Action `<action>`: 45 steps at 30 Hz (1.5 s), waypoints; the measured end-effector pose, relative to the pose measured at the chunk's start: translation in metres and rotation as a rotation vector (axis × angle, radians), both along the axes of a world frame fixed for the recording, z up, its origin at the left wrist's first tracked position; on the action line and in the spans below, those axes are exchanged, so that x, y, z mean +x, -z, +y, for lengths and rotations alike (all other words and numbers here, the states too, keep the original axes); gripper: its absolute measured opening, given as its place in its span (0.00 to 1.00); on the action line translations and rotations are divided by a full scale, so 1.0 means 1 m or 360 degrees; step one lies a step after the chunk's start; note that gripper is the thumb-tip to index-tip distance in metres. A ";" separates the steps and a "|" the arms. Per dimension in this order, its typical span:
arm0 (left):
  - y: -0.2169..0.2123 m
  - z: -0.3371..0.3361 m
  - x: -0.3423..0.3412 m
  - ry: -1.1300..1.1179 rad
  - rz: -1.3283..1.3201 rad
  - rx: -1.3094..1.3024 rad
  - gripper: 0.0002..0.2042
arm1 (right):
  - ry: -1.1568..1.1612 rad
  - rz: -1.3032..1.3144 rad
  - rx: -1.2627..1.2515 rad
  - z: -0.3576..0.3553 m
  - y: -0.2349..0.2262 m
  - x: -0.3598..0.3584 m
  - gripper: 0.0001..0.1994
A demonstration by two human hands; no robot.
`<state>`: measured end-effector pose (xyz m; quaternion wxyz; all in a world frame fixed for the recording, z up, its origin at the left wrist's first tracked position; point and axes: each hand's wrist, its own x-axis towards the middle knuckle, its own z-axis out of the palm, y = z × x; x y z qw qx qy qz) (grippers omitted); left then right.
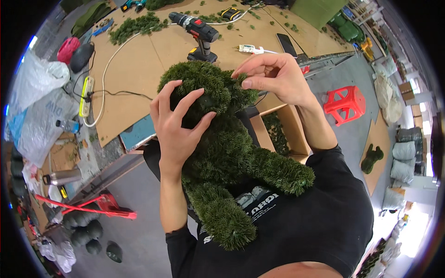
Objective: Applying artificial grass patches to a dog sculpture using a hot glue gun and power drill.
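Observation:
A bear-shaped figure (220, 155) covered in dark green artificial grass leans against my lap and chest, its two legs pointing toward me. My left hand (176, 127) grips the head, fingers curved over the grass around a dark patch. At the ear on the head's right side, my right hand (280, 81) pinches thumb and forefinger together on a green sprig (242, 76). Whether that sprig is loose or attached cannot be made out. Beyond the head, a cordless drill (199, 36) stands upright on the cardboard-covered table (134, 60).
A white glue gun (250, 49) and a black phone (287, 44) lie on the table, with loose green sprigs (139, 27) and a power strip (86, 96). An open carton (296, 132) of greenery stands right of the figure. Beyond is a red stool (344, 105).

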<state>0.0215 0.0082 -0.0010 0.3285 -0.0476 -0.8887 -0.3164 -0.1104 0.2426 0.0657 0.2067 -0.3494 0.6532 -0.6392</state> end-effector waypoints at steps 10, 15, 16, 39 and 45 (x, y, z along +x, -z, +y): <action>0.009 -0.006 0.006 0.0000 0.0121 0.0012 0.25 | -0.0052 0.0271 0.0370 -0.038 -0.002 0.044 0.09; 0.008 -0.004 0.009 0.0016 0.0147 -0.0013 0.26 | 0.0202 0.0467 0.0675 -0.045 0.006 0.045 0.08; 0.008 -0.004 0.009 0.0009 0.0151 -0.0001 0.26 | 0.0195 0.0473 0.0687 -0.046 0.007 0.045 0.08; 0.014 -0.003 0.008 -0.0008 0.0194 0.0027 0.27 | 0.0291 0.0739 0.0884 -0.055 -0.002 0.051 0.06; 0.016 -0.003 0.006 -0.0001 0.0207 0.0041 0.27 | 0.0325 0.0737 0.0891 -0.057 -0.004 0.051 0.06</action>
